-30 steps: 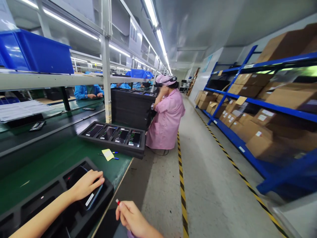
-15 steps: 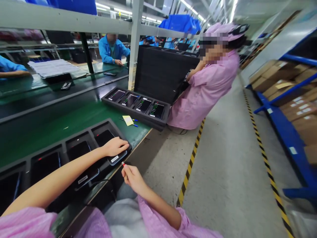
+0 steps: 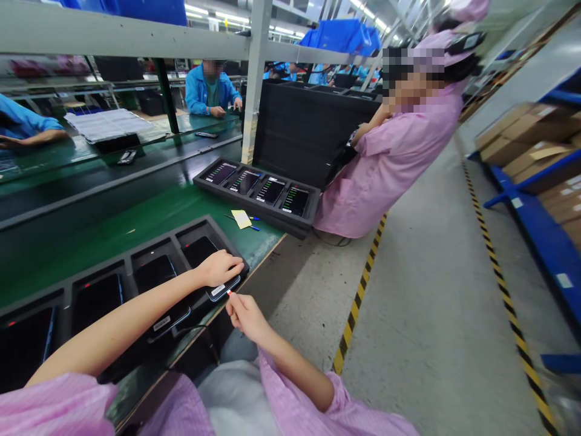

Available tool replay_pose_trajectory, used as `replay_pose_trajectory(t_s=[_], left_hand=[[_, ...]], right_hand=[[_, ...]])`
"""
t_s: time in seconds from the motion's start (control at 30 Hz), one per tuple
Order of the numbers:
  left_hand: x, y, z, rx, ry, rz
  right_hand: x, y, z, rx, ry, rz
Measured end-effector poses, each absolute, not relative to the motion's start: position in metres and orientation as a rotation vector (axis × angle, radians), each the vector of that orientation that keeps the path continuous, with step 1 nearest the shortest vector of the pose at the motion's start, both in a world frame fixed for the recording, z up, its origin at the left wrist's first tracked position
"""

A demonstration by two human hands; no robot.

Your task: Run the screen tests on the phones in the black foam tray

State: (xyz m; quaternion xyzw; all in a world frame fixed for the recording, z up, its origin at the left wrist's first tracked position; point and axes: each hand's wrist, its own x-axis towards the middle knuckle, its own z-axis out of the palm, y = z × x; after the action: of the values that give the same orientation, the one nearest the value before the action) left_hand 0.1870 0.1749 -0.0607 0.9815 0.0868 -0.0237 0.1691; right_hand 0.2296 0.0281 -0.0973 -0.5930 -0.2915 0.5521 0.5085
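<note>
My left hand (image 3: pixel 221 268) lies over a black phone (image 3: pixel 224 289) at the right end of the near foam tray (image 3: pixel 209 223), its fingers curled down on it. The phone carries a white label and its lit edge faces me. In a pinch, my right hand (image 3: pixel 247 316) holds a small plug (image 3: pixel 229 293) with a red and white tip. The plug's tip meets the phone's near edge; whether it is inserted I cannot tell. Another labelled phone (image 3: pixel 169 321) lies partly under my left forearm, with a dark cable near it.
A second foam tray (image 3: pixel 254 203) with lit phones stands farther along the green bench (image 3: pixel 149 219). Beside it lie a yellow note (image 3: pixel 241 219) and pens. A co-worker in pink (image 3: pixel 390 157) stands at the bench end. Blue racks (image 3: pixel 531 212) with cartons are at right.
My right hand has brought the plug up against the phone's near edge, closing the small gap. My left hand stays on the phone. The view has shifted slightly.
</note>
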Motion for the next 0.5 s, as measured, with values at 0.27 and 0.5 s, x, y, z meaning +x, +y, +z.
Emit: replay_pose_trajectory(t_s=[0.27, 0.5], left_hand=[[0.187, 0.167, -0.054, 2.913, 0.295, -0.110], [0.186, 0.166, -0.054, 2.994, 0.312, -0.107]], right_hand=[[0.222, 0.036, -0.094, -1.393, -0.715, 1.345], [0.223, 0.043, -0.097, -1.382, -0.739, 1.402]])
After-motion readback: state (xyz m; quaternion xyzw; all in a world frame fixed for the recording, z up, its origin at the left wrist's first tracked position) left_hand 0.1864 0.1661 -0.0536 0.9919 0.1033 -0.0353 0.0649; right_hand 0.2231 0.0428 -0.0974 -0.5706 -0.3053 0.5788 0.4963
